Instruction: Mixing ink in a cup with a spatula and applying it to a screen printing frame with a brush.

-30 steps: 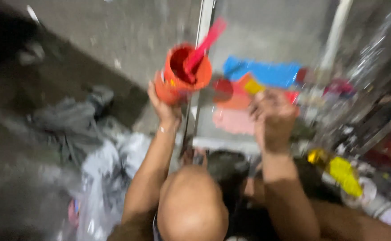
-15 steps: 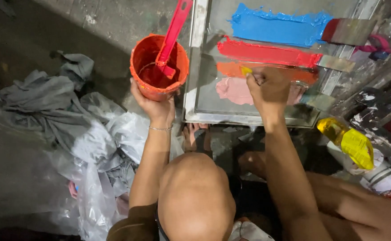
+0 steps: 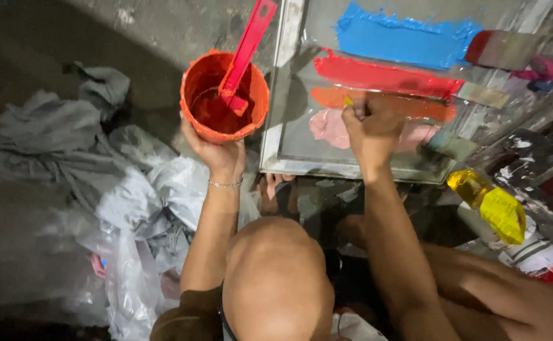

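Left hand (image 3: pixel 216 151) gripped orange cup (image 3: pixel 224 96) (red stirrer (image 3: pixel 246 47) inside), just left of framed screen (image 3: pixel 276 136). Right hand (image 3: pixel 371 129) closed on small tool, over screen's orange paint band (image 3: pixel 384 104).

Orange paint cup (image 3: pixel 224 96): round, rim smeared, red-orange paint inside, held upright from below w/ a red flat stirrer (image 3: pixel 246 52) leaning in it, handle up-right past the rim. Small tool (image 3: pixel 351 104), yellowish tip only visible, sits pinched over the orange paint stripe (image 3: pixel 409 106) on the framed screen (image 3: pixel 287 76), between the red stripe and the pink patch.
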